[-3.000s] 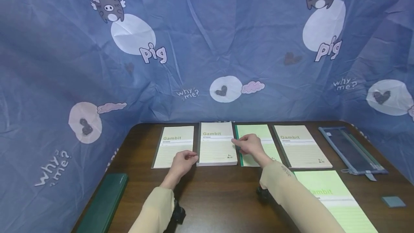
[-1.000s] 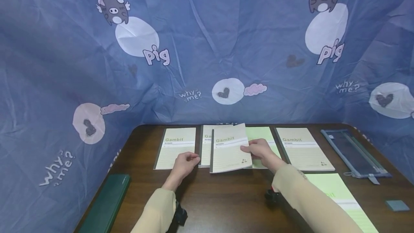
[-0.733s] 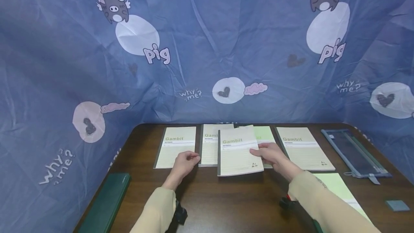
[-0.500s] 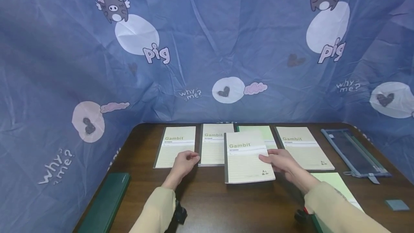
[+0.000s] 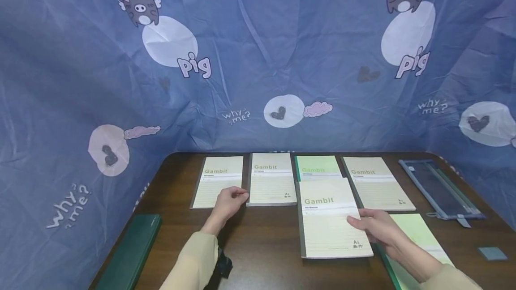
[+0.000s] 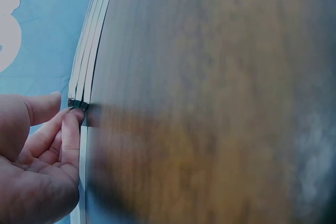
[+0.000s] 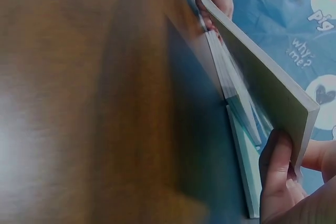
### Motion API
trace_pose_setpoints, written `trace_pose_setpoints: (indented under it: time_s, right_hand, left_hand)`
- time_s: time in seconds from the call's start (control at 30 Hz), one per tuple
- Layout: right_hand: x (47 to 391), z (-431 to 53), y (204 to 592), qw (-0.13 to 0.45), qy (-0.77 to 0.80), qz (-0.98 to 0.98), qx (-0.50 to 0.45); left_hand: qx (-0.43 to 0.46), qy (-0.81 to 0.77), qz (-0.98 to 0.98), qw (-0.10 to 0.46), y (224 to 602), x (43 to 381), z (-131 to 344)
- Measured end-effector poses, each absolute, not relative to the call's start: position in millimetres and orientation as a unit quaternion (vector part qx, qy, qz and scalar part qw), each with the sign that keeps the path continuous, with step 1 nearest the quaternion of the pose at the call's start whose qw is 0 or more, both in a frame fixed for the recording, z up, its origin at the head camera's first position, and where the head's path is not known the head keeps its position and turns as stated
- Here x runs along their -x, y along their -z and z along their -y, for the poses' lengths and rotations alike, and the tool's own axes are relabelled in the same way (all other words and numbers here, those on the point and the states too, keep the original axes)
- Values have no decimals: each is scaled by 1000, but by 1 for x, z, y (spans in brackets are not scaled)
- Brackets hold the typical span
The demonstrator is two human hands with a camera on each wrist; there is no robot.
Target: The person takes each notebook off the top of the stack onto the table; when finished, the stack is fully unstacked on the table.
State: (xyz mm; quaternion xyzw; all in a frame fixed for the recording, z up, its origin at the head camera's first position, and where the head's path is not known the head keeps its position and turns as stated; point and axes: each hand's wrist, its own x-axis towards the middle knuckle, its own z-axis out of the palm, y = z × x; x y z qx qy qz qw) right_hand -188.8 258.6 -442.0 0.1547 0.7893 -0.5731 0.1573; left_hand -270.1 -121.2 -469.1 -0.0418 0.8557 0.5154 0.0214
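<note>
While a dk-green case (image 5: 129, 254) lay along the near left edge of the tabletop (image 5: 262, 254), cut off by the pic bottom, the person's left hand (image 5: 227, 202) rested farther in, over the near right corner of the leftmost notebook (image 5: 219, 176), a cream "Gambit" one w/ a dk spine. That hand gripped nothing: fingers loosely bent, thumb apart, tips at the near left corner of the notebook stack (image 5: 272, 178); actual contact hard to tell. The stack, several cream copies w/ edges visible in the left wrist view, sat just right of it on the far side.

Next along came the far green notebook (image 5: 320, 167), w/ its near part hidden behind the held notebook (image 5: 332, 220). This cream "Gambit" copy w/ a dk-grey spine was up off the tabletop & tilted, cover showing. The right hand (image 5: 376, 227) pinched it by its right edge, thumb on the cover, other fingers underneath.

Far right of that lay another cream notebook (image 5: 376, 182); nearer, the near green notebook (image 5: 423, 236) was partly covered by the right forearm. Beyond, a blue mesh zip pouch (image 5: 441, 189) lay at the far right, & a small blue-grey pad (image 5: 492, 253) at the near right. Bkgd: a blue curtain (image 5: 242, 57) printed w/ pigs, hearts, etc.
</note>
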Motion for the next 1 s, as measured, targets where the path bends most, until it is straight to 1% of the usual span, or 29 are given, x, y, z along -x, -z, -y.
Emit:
trace_pose_setpoints:
  time_s: [0.23, 0.5, 0.83, 1.0]
  right_hand:
    - [163, -265, 450, 173, 562, -792, -164]
    - [143, -264, 454, 182, 564, -788, -167]
    - [126, -265, 460, 173, 530, -816, -155]
    - [124, -262, 459, 149, 507, -835, -151]
  left_hand:
    - [37, -510, -859, 21, 471, 270, 121]
    - [36, -510, -859, 23, 468, 271, 122]
    - [51, -512, -857, 36, 469, 269, 121]
    - [46, -513, -857, 30, 470, 270, 122]
